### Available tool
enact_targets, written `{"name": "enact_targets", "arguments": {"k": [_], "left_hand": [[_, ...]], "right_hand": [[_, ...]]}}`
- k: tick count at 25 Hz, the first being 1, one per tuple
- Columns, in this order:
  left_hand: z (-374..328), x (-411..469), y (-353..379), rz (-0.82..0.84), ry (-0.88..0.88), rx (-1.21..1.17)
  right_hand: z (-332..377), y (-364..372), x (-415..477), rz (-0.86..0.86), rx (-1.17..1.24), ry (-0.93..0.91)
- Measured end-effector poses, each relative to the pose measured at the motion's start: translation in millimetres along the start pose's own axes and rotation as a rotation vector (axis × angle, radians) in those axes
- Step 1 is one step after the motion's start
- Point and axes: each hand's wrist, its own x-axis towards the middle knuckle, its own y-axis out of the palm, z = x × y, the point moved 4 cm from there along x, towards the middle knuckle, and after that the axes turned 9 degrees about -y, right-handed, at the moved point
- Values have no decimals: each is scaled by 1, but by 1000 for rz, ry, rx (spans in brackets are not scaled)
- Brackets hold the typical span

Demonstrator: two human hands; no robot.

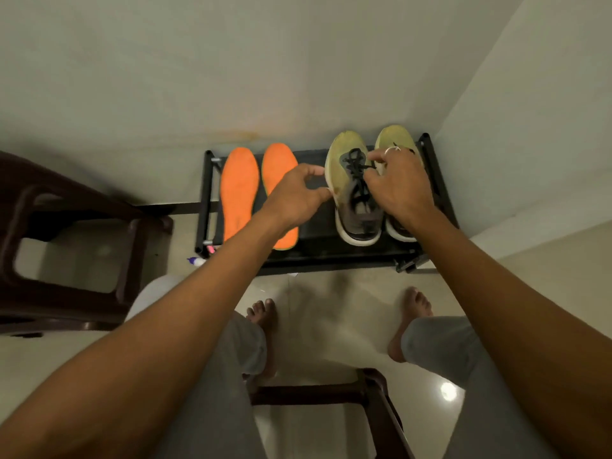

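Note:
A pair of yellow-green and grey sneakers stands on a low black shoe rack [331, 256] against the wall. My right hand [397, 183] pinches the black laces [356, 167] of the left sneaker [347, 180] and covers much of the right sneaker [397, 135]. My left hand [298, 197] hovers just left of that sneaker with fingers curved and thumb near its side; whether it touches the sneaker I cannot tell. Two orange insoles [238, 193] lie side by side on the rack's left half.
A dark brown plastic chair [66, 246] stands at the left. Another dark stool [364, 399] sits between my legs. My bare feet [261, 313] rest on the glossy tile floor. A small white and purple bottle [197, 261] lies by the rack's left leg. A wall corner closes the right.

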Motion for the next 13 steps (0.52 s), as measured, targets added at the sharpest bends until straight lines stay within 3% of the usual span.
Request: {"name": "enact_targets", "arguments": {"k": [7, 13], "left_hand": [[-2, -71, -87, -73, 105, 113], [15, -133, -172, -211, 124, 0]], "right_hand": [[107, 21, -29, 56, 233, -106], [201, 48, -55, 127, 336, -163]]}}
